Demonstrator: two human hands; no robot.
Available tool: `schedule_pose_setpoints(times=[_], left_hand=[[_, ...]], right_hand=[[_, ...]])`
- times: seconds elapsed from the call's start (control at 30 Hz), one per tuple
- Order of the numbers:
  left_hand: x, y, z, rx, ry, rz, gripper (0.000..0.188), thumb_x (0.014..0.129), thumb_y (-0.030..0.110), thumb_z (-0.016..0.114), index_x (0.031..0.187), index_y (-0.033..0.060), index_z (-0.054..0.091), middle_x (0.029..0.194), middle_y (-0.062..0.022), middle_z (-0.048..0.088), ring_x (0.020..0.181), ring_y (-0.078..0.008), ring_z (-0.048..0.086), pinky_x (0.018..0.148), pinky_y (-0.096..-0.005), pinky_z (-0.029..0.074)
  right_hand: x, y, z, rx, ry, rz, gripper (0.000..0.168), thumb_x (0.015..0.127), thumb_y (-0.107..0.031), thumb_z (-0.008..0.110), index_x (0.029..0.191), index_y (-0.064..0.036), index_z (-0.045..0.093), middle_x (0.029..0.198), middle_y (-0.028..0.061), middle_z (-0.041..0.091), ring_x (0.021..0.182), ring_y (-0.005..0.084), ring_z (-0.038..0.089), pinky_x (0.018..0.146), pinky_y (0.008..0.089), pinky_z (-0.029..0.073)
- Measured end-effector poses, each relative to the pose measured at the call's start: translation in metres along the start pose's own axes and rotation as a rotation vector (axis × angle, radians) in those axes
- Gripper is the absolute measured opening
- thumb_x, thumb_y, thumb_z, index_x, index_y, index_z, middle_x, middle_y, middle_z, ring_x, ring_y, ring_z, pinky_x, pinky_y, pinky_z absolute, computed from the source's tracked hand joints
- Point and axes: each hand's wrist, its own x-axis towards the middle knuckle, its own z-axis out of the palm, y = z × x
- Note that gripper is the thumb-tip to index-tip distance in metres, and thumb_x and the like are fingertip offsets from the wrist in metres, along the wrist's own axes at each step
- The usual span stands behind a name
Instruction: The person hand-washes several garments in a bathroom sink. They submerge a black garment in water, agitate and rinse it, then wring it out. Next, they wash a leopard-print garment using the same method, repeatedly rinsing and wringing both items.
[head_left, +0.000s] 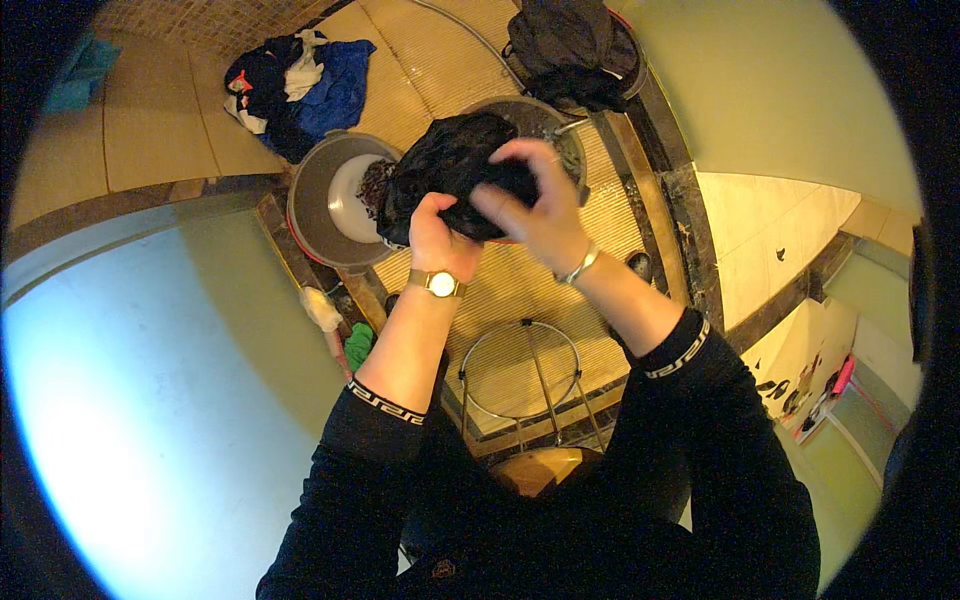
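My left hand, with a watch at the wrist, grips the lower edge of a bunched black garment. My right hand, a bracelet on its wrist, is blurred over the garment's right side, thumb and fingers apart. Whether it grips the cloth is unclear. The garment hangs between two vessels and hides part of each. On the left stands a grey bucket with a white inner surface and a dark, mottled piece of cloth at its edge. Behind the garment is a round, dark tub.
A pile of dark, blue and pale clothes lies on the floor at far left. Dark clothing heaps over another bucket at the back right. A hose runs between them. Nearest me stands a metal ring frame; a green cloth lies left.
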Motion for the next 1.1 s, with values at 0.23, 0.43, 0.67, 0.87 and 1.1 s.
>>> schedule_pose_setpoints(times=[0.23,0.43,0.67,0.87,1.1], left_hand=[[0.008,0.004,-0.012,0.174,0.069,0.008,0.022,0.085,0.001,0.05,0.106,-0.004,0.054,0.109,-0.0175,0.06,0.098,-0.0323,0.06,0.085,-0.0443,0.051],[0.007,-0.001,-0.01,0.345,0.006,-0.04,0.027,0.089,0.007,0.053,0.114,-0.0037,0.052,0.112,-0.0197,0.059,0.097,-0.0326,0.062,0.083,-0.0474,0.053],[0.022,-0.005,-0.014,1.552,0.028,0.753,0.055,0.079,0.019,0.067,0.129,0.0085,0.048,0.133,-0.0192,0.048,0.12,-0.0406,0.047,0.097,-0.0536,0.04],[0.069,-0.011,-0.048,2.638,-0.106,0.55,0.074,0.084,0.039,0.065,0.147,0.023,0.029,0.156,-0.0115,0.005,0.142,-0.0396,0.003,0.11,-0.0578,0.015],[0.137,-0.043,-0.086,2.809,-0.094,0.441,0.066,0.092,0.043,0.052,0.148,0.0214,0.025,0.156,-0.0131,0.0,0.141,-0.0423,-0.008,0.109,-0.0612,0.008]], right_hand=[[0.009,0.008,-0.016,-0.273,-0.16,0.045,0.063,0.059,-0.024,0.084,0.114,-0.01,0.055,0.116,0.0179,0.055,0.116,0.0327,0.049,0.097,0.0379,0.041],[0.021,0.056,-0.058,-0.079,0.005,0.273,0.04,0.067,0.004,0.067,0.103,-0.011,0.059,0.109,0.0149,0.058,0.099,0.0294,0.059,0.086,0.0346,0.048],[-0.014,0.136,-0.034,-1.032,-0.313,0.152,0.048,0.072,-0.001,0.061,0.117,-0.015,0.054,0.126,0.0177,0.046,0.109,0.0371,0.05,0.088,0.042,0.047],[-0.033,0.201,0.011,-1.224,-0.412,0.434,0.048,0.084,-0.018,0.055,0.131,-0.017,0.043,0.139,0.017,0.034,0.113,0.0363,0.047,0.085,0.0461,0.048],[-0.028,0.269,0.029,-1.209,-0.573,0.578,0.054,0.094,-0.019,0.048,0.143,-0.012,0.028,0.145,0.0198,0.027,0.125,0.0391,0.039,0.096,0.0502,0.042]])
